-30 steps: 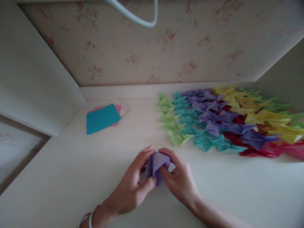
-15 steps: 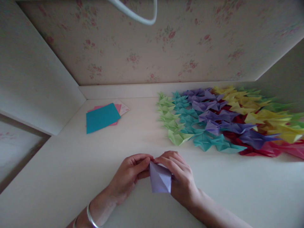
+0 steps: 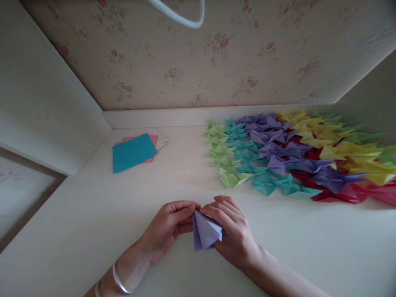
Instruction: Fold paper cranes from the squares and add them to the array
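Observation:
Between my two hands is a light purple origami paper (image 3: 206, 232), partly folded, with one flap lifted and its layers spreading at the lower right. My left hand (image 3: 170, 225) pinches its top corner between thumb and fingers. My right hand (image 3: 232, 222) grips the paper's right side; its fingertips meet the top corner near the left hand's fingertips, and the thumb is mostly hidden behind the paper. A silver bangle (image 3: 119, 280) circles my left wrist.
Rows of folded paper cranes (image 3: 275, 152) in green, teal, purple, yellow and red cover the right back of the white table (image 3: 139, 206). Left back, a teal sheet (image 3: 133, 153) lies on pink and patterned paper. A white cable (image 3: 182, 18) hangs before the floral wall (image 3: 173, 53).
A flap of the purple paper has lifted and narrowed, so a layer beneath shows at the left and the right edge stands apart. Both hands have stayed nearly in place.

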`<action>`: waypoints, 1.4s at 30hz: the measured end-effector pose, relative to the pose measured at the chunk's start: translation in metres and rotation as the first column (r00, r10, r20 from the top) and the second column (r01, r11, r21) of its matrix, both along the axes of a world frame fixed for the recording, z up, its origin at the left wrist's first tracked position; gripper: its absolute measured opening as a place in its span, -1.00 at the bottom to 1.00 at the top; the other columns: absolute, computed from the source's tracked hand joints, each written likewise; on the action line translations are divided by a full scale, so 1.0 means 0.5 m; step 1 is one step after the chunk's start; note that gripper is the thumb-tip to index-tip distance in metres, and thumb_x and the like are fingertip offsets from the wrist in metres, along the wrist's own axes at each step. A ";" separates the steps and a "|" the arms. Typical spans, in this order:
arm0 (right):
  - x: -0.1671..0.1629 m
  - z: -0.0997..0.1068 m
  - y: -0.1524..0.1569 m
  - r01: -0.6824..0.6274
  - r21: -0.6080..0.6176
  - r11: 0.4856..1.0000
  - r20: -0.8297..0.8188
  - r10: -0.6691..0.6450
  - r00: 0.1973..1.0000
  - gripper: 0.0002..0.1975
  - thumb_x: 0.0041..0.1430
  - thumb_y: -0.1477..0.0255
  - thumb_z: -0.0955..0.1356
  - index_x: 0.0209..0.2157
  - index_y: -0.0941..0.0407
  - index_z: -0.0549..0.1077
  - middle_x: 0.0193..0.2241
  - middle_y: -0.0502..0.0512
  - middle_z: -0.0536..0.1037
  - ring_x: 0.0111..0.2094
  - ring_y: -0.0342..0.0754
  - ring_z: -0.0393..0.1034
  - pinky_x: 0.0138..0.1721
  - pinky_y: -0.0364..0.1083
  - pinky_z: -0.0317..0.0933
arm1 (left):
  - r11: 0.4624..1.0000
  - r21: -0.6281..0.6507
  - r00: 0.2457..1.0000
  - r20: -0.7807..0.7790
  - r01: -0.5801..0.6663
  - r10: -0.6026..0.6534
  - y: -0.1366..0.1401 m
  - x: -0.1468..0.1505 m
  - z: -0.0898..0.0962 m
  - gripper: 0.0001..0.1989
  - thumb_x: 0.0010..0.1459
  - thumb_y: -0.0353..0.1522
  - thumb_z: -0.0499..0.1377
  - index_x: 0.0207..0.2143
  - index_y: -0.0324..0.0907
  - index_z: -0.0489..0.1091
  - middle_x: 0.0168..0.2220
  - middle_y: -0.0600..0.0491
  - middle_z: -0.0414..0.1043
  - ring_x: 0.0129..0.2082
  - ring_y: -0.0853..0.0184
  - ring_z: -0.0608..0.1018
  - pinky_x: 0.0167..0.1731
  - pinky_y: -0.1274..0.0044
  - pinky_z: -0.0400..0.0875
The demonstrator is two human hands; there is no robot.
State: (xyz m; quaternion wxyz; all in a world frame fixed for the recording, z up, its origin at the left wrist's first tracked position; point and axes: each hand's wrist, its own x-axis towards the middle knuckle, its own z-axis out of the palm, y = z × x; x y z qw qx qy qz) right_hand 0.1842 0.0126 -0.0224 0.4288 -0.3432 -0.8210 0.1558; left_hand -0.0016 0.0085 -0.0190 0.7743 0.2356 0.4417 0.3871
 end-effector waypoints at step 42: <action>0.008 -0.010 0.016 -0.105 -0.487 0.867 -0.297 -0.052 0.954 -0.64 0.08 0.68 0.25 -0.26 0.08 0.60 -0.21 0.12 0.64 -0.17 -0.06 0.55 -0.18 -0.14 0.39 | 0.994 0.041 0.982 -0.154 -0.101 0.106 0.004 -0.005 0.000 -0.65 -0.03 -0.34 0.44 -0.18 -0.24 0.51 -0.28 -0.01 0.57 -0.32 0.35 0.52 -0.33 0.57 0.43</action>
